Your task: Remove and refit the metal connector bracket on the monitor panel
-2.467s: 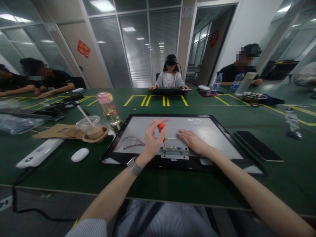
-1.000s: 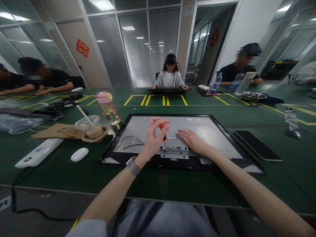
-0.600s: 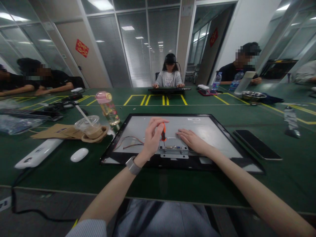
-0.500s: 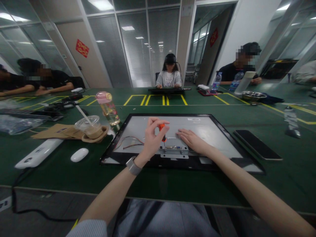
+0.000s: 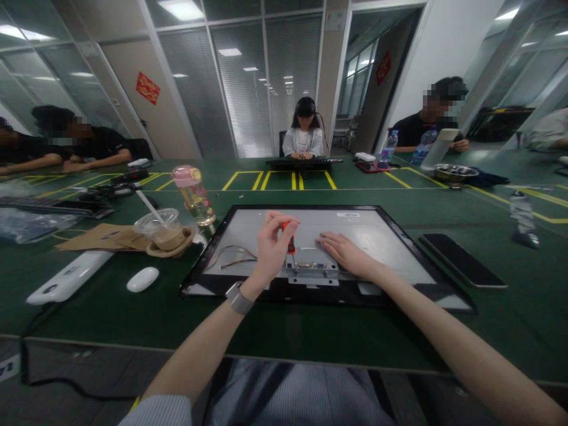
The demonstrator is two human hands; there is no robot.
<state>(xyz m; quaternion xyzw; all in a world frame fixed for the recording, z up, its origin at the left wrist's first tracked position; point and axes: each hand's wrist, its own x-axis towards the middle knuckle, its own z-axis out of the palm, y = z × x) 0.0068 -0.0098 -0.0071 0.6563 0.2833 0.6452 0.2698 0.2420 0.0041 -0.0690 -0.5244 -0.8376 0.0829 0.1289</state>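
Observation:
My left hand [image 5: 271,244] grips an orange and black screwdriver [image 5: 291,244] by its handle. The tool stands nearly upright, its shaft pointing down at the left part of a metal bracket [image 5: 313,273] that carries video ports. Whether the tip sits in a screw is too small to tell. Flat on the grey back of a monitor panel [image 5: 377,236] rests my right hand [image 5: 344,251], fingers stretched out, just right of the ports. Thin coloured wires [image 5: 233,254] lie on the panel left of my left hand.
Left of the panel are a white mouse [image 5: 142,279], a white power bank-like box [image 5: 68,278], an iced drink cup [image 5: 162,228] and a pink-lidded bottle [image 5: 194,195]. A black phone [image 5: 461,260] lies at the right. Across the table sits a person [image 5: 305,133].
My left hand has shifted slightly left with the screwdriver, its fingers curling closer on the handle. My right hand stays put. The person opposite has brought both hands together.

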